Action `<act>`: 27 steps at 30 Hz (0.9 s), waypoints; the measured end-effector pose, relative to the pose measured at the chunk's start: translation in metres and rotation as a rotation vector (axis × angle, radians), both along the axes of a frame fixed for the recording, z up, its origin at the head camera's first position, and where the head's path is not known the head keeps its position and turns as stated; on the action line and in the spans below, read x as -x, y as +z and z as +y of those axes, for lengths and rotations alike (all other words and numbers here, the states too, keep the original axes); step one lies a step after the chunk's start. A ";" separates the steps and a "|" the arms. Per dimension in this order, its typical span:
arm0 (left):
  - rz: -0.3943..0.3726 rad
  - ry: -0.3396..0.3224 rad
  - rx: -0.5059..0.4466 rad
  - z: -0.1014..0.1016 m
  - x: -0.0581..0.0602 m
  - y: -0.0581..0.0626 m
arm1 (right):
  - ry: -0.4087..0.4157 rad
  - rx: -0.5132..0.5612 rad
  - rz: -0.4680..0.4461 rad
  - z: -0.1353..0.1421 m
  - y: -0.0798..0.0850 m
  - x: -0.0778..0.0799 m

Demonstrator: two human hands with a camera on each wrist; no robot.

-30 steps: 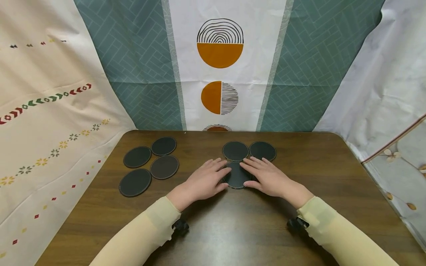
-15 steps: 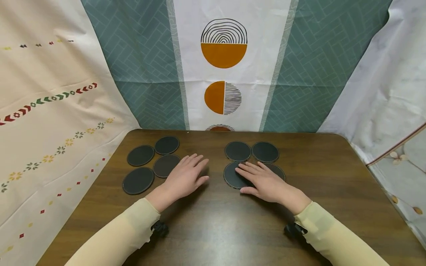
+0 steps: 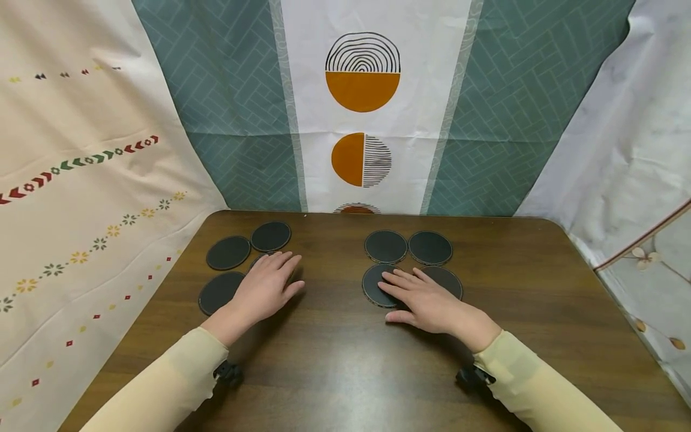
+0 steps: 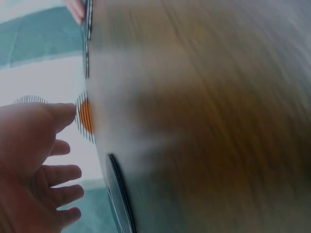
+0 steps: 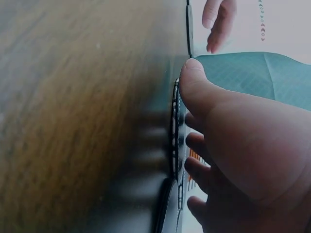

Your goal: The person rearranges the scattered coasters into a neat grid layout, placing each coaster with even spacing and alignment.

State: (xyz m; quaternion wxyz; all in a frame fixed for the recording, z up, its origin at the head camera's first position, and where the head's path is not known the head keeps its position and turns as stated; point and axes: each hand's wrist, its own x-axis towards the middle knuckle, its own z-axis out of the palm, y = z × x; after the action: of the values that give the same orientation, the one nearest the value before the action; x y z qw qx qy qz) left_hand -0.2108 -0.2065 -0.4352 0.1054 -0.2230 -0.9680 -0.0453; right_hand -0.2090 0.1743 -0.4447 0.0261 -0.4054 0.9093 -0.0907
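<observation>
Eight flat, round, dark discs show on one brown wood-grain table (image 3: pixel 345 342): four discs in the left group (image 3: pixel 228 252) and four in the right group (image 3: pixel 385 246); whether any is doubled in thickness cannot be told. There are two bare hands, one left hand (image 3: pixel 261 288) and one right hand (image 3: pixel 432 305), two pale yellow fabric sleeves (image 3: pixel 156 384) and two small black wrist devices (image 3: pixel 229 373). Two teal cloth panels (image 3: pixel 232 108) flank one white panel (image 3: pixel 423 78) bearing three orange-toned, black-lined round prints (image 3: pixel 363 91), one partly visible.
</observation>
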 end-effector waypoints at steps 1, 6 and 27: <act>0.002 0.008 -0.005 -0.004 0.000 0.000 | 0.000 -0.004 -0.002 0.000 0.000 0.000; 0.011 0.044 -0.022 -0.020 0.000 -0.004 | 0.006 -0.012 -0.008 0.000 0.000 0.000; -0.118 0.175 -0.045 -0.055 0.003 -0.011 | -0.022 0.003 -0.063 -0.004 0.000 -0.005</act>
State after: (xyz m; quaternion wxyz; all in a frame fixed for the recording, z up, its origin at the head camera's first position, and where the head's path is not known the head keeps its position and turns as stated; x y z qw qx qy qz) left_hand -0.2139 -0.2614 -0.4462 0.0570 -0.1319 -0.9871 -0.0705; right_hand -0.2043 0.1702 -0.4444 0.0529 -0.3925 0.9122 -0.1050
